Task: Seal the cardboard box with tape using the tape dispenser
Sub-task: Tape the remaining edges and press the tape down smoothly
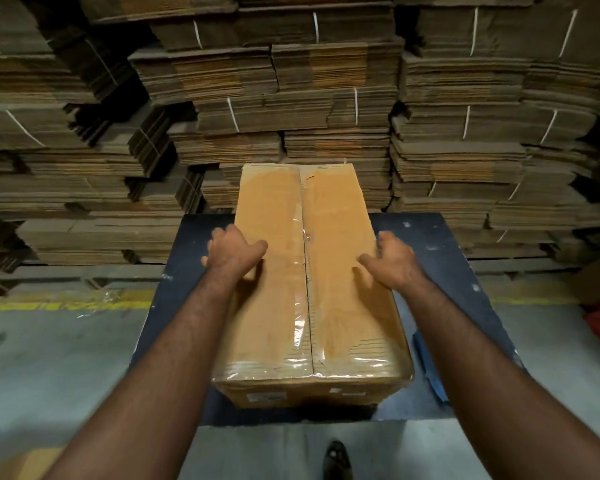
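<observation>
- Gripping cardboard box [312,289] by both long sides on dark table [440,258]: left hand [234,252], right hand [394,259], fingers curled over edges.
- Step: looks like repositioning; clear tape already over centre seam.
- Next: needs tape dispenser, not in view.

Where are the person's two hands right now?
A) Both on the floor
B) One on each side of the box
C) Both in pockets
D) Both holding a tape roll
B: the left hand rests on the left edge of the box and the right hand on its right edge, with the taped middle seam between them. No tape roll is in sight.
</observation>
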Demonstrator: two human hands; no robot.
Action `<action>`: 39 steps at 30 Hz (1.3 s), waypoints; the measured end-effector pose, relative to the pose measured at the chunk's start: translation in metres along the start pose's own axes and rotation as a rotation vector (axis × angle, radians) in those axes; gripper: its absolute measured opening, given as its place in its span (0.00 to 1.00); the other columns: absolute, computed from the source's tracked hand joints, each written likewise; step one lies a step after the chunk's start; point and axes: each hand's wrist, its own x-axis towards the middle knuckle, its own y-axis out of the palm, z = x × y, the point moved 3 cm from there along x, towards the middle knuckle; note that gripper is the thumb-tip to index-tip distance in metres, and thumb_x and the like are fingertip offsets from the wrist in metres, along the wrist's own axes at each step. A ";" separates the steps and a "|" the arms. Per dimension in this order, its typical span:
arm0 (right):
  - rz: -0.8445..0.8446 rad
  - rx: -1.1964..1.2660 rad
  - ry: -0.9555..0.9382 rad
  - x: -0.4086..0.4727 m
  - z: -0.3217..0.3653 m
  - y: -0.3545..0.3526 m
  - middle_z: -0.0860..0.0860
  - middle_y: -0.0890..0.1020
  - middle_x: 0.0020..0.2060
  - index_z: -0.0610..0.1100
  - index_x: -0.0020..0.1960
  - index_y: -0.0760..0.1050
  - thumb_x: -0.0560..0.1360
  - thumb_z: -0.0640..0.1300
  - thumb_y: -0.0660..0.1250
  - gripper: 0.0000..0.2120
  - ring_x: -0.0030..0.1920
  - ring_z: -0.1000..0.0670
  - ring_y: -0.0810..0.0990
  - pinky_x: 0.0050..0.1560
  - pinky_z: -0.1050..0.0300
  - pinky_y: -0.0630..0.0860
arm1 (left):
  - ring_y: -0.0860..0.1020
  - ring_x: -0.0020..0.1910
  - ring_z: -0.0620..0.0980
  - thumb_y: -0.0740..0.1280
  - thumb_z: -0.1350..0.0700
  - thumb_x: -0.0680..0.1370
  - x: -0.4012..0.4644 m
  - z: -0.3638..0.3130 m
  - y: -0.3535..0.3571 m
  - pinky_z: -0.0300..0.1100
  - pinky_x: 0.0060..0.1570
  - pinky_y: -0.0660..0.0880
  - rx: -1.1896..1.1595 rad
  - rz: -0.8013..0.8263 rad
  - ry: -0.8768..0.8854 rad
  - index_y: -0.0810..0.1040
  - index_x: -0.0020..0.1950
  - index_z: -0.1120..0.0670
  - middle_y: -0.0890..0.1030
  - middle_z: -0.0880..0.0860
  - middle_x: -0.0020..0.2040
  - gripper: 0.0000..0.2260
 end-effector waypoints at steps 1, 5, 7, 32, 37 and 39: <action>0.012 -0.026 0.005 0.015 0.005 0.002 0.43 0.76 0.63 0.40 0.67 0.69 0.76 0.55 0.69 0.27 0.63 0.41 0.75 0.57 0.52 0.72 | 0.68 0.66 0.60 0.69 0.42 0.74 0.011 -0.007 0.004 0.58 0.65 0.68 -0.036 -0.001 -0.027 0.68 0.70 0.57 0.68 0.59 0.68 0.30; 0.071 -0.118 0.049 0.063 0.010 0.010 0.41 0.78 0.58 0.39 0.62 0.74 0.77 0.58 0.67 0.24 0.53 0.41 0.76 0.45 0.54 0.71 | 0.66 0.68 0.62 0.71 0.41 0.72 0.044 -0.029 0.024 0.57 0.64 0.69 -0.115 -0.066 -0.194 0.64 0.72 0.61 0.67 0.62 0.70 0.37; 0.077 -0.133 0.044 0.079 0.010 0.003 0.43 0.79 0.53 0.41 0.59 0.75 0.77 0.59 0.66 0.23 0.46 0.44 0.74 0.43 0.54 0.70 | 0.66 0.68 0.61 0.71 0.39 0.71 0.059 -0.045 0.028 0.57 0.63 0.67 -0.076 -0.120 -0.205 0.65 0.72 0.60 0.67 0.61 0.70 0.39; 0.122 -0.336 -0.623 0.197 0.166 0.052 0.46 0.70 0.71 0.47 0.75 0.64 0.74 0.65 0.65 0.36 0.70 0.43 0.69 0.67 0.42 0.68 | 0.75 0.41 0.51 0.69 0.47 0.74 -0.061 -0.025 0.054 0.47 0.41 0.70 -0.311 -0.529 0.016 0.74 0.51 0.49 0.76 0.51 0.41 0.10; 0.186 -0.501 -0.527 0.221 0.170 0.085 0.44 0.69 0.73 0.46 0.76 0.64 0.70 0.77 0.56 0.45 0.72 0.40 0.65 0.71 0.35 0.57 | 0.78 0.55 0.47 0.73 0.59 0.75 -0.095 -0.027 0.084 0.51 0.52 0.81 -1.120 -0.208 -0.432 0.61 0.71 0.46 0.74 0.57 0.59 0.30; 0.150 -0.461 -0.514 0.218 0.172 0.089 0.43 0.70 0.72 0.45 0.75 0.66 0.70 0.77 0.57 0.45 0.71 0.40 0.66 0.70 0.36 0.58 | 0.75 0.59 0.47 0.74 0.57 0.74 -0.088 -0.037 0.081 0.52 0.60 0.78 -1.232 -0.183 -0.440 0.56 0.74 0.46 0.70 0.54 0.64 0.36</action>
